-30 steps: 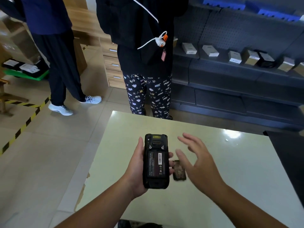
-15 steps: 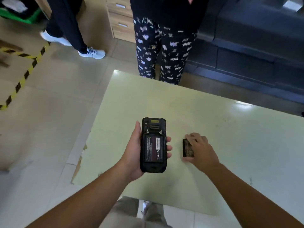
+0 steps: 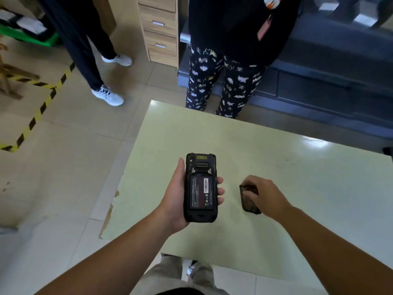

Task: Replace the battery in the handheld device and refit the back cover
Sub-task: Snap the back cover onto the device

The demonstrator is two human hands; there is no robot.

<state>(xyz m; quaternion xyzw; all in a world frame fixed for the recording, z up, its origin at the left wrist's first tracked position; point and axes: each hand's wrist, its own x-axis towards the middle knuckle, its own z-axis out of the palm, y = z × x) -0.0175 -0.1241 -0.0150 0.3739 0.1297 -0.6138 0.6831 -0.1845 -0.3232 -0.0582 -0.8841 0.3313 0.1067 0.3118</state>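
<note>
My left hand [image 3: 175, 196] holds a black handheld device [image 3: 201, 187] back side up above the pale green table [image 3: 297, 177]. Its back is uncovered and a black battery [image 3: 201, 193] with a white barcode label sits in the bay. To the right, a dark back cover [image 3: 247, 204] lies on the table. My right hand [image 3: 264, 195] rests on it with fingers curled over its top and right edge, hiding part of it.
Two people stand beyond the table's far edge: one in patterned trousers [image 3: 223, 86], one in dark trousers with white shoes [image 3: 107, 95]. A wooden drawer unit [image 3: 159, 28] and dark shelving [image 3: 331, 67] stand behind. Yellow-black tape [image 3: 40, 109] marks the floor at left.
My right hand came down from hovering open beside the device onto the back cover and curled its fingers around it. The left hand kept holding the device; the camera tilted.
</note>
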